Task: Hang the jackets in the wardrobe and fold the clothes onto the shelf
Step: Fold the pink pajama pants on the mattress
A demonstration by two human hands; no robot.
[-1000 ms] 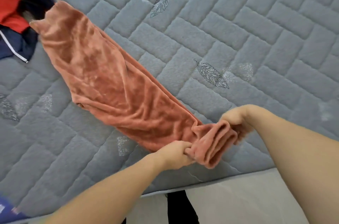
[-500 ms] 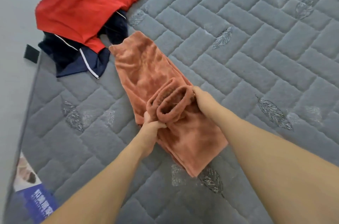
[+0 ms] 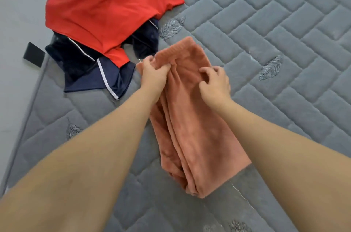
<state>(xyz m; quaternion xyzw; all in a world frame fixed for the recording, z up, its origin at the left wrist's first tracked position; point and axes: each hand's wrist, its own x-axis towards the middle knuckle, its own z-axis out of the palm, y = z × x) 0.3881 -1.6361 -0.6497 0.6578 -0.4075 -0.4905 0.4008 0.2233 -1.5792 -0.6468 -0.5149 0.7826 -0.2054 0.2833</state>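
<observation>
Terracotta fleece pants (image 3: 191, 117) lie folded lengthwise on the grey mattress (image 3: 275, 28), a long narrow stack with several soft layers showing along the near-left edge. Fabric is plush, short-pile, slightly shiny, with gathered ribbed elastic at the far end by the hands.

Left hand (image 3: 154, 75): grip closed on the far-left corner of the ribbed band, fingers curled over the edge and thumb under, pinching the fleece. Right hand (image 3: 215, 81): fingers bent and spread, tips pressing into the top layer just right of the band; whether it actually pinches fabric, cannot tell. Both forearms bare, reaching in from the near edge.

Just left of the pants, touching or nearly so: navy garment (image 3: 98, 72), smooth sporty fabric with thin white piping, crumpled. On top of it and further back, a red garment (image 3: 106, 3), smooth matte cloth, loosely spread, with a small white tag near its top. 2 unfolded pieces in that pile.

Mattress surface is quilted in a herringbone brick pattern, padded blocks with stitched seams, and embroidered grey leaf motifs (image 3: 270, 68) scattered about. Piped edge runs down the left side; a black fabric tab (image 3: 33, 56) sticks out from it. Beyond the edge, plain pale grey floor (image 3: 19, 13).
</observation>
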